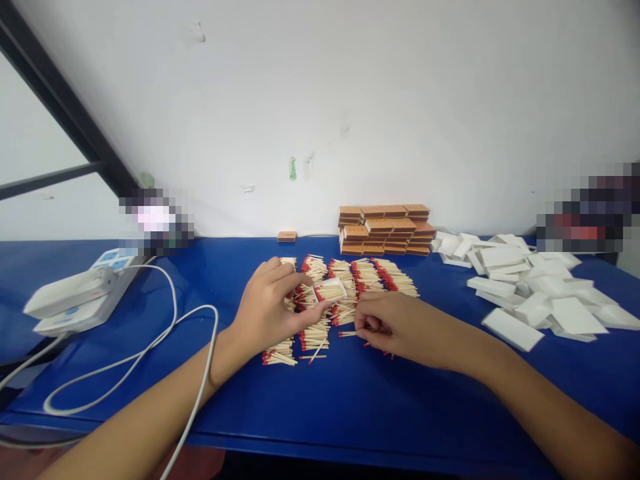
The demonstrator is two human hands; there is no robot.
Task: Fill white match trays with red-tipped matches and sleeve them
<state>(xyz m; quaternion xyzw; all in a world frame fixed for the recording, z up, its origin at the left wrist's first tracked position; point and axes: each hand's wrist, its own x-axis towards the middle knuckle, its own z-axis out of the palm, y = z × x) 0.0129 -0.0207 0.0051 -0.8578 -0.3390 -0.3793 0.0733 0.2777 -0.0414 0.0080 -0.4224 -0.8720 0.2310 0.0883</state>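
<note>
Matchbox tray pinched in left hand, right hand gathering matches

White plastered wall, scuffed; blue table set against it; dark window frame at left, pale daylight behind.

We see a small white tray held tilted just above red-tipped matches lying in rows on the blue table.
</note>
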